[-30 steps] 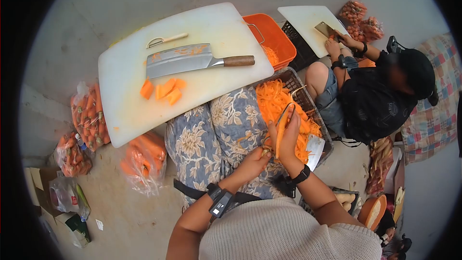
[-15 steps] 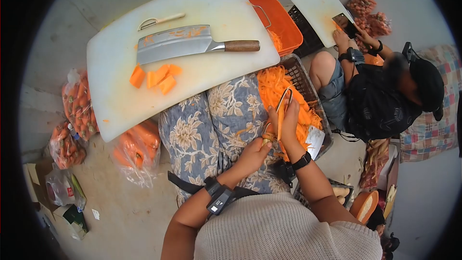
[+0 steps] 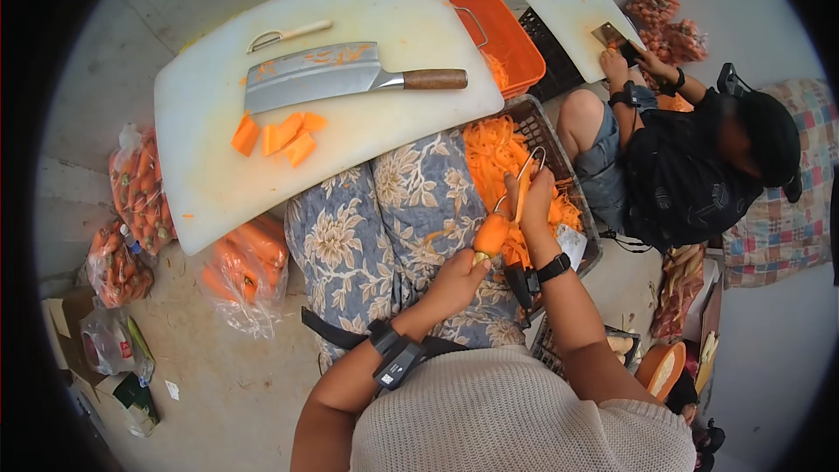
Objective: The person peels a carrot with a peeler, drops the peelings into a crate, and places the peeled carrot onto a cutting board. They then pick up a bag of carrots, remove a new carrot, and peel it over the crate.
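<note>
- The carrot (image 3: pixel 492 234) is in front of you, over your lap and beside the crate, its rounded orange body pointing up and away from your left hand.
- Your left hand (image 3: pixel 458 280) has its fingers closed round the carrot's near end.
- Your right hand (image 3: pixel 537 201) has its fingers wrapped about a peeler (image 3: pixel 524 170), whose metal loop sticks out above them; your grip hides much of the rest.
- Under and beyond that hand you have a heap of orange shreds (image 3: pixel 494 156) in a dark crate (image 3: pixel 540 128).
- Ahead of your knees lies a white cutting board (image 3: pixel 393 140), with a cleaver (image 3: pixel 310 80) flat on it, handle to the right.
- Carrot chunks (image 3: pixel 280 135) sit on the near side of the blade, and a second peeler (image 3: pixel 290 35) lies on the far side.
- Just past the board's right end is an orange tub (image 3: pixel 516 39).
- To your right, a co-worker (image 3: pixel 690 175) holds a blade over another white board (image 3: pixel 559 22).
- On the floor to your left rests a bag of carrots (image 3: pixel 249 271).
</note>
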